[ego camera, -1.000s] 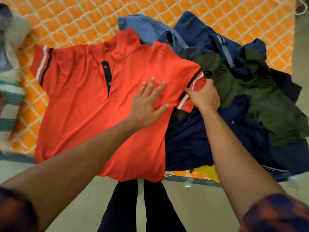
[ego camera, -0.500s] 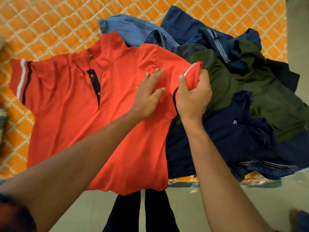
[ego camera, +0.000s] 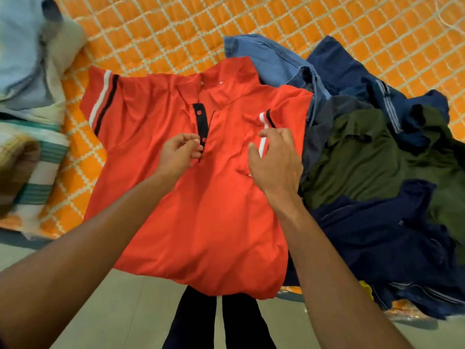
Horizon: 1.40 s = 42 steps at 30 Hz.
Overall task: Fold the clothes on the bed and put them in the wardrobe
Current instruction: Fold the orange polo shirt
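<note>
Moved: since half a second ago, the sleeve that the right hand [ego camera: 276, 162] held lifted by its cuff lies folded inward on the chest. The left hand [ego camera: 178, 154], which pressed flat on the chest, is now lower at the placket with its fingers curled.
Shirt: orange-red short-sleeved polo shirt of smooth knit cloth [ego camera: 201, 210], front side up, collar away from the person.
Place: it lies on the bed with the orange quilted cover and white lattice pattern [ego camera: 176, 28]. Its hem hangs over the near edge of the bed, above the grey floor [ego camera: 113, 311].
Placket: black strip with red buttons [ego camera: 201, 119], under the collar.
Folded sleeve: cuff with one white and one black stripe [ego camera: 266, 117], turned in onto the chest.
Other sleeve: spread flat [ego camera: 103, 102], same stripes, pointing to the left.
Right hand grip: thumb and fingers are apart in a loose curve just over the folded cuff. The white stripe shows between them, and they grip nothing.
Left hand grip: fingers curled, tips at the lower placket. I cannot tell if they pinch the cloth.
Beside the shirt: an unfolded heap touching its right edge, with a light blue denim garment [ego camera: 264, 56], an olive green garment [ego camera: 364, 157] and dark navy garments [ego camera: 377, 235].
Left side: a stack of striped folded cloth [ego camera: 37, 159].
</note>
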Tool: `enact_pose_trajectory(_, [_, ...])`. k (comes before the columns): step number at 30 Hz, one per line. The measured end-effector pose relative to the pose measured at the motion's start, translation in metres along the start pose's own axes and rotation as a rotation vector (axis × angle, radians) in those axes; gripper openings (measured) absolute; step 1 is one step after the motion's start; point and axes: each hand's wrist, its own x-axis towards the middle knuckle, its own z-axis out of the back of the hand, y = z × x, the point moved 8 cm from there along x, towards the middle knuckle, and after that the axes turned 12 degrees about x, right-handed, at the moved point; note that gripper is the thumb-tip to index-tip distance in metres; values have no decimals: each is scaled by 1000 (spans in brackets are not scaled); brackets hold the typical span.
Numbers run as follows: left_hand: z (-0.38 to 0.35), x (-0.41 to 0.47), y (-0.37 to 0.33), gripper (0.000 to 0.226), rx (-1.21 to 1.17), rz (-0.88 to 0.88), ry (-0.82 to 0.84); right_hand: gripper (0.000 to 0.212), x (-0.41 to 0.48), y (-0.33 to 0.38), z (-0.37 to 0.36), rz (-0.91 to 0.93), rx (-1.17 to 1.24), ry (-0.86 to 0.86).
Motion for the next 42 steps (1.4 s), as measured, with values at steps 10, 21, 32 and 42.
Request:
enact_pose_trajectory(10, [173, 19, 38, 54, 492, -83, -600, 61, 62, 129, -214, 413, -20, 647])
enact_pose_trajectory(21, [207, 52, 49, 89, 121, 63, -748, 51, 121, 226, -323, 225, -91, 819])
enact_pose_trajectory(32, [221, 15, -7, 45, 408, -541, -844, 18, 97, 275, -273, 493, 306, 1005])
enact_pose_trajectory(42, [154, -1, 45, 56, 745, -386, -605, 28, 103, 157, -210, 717, -555, 684])
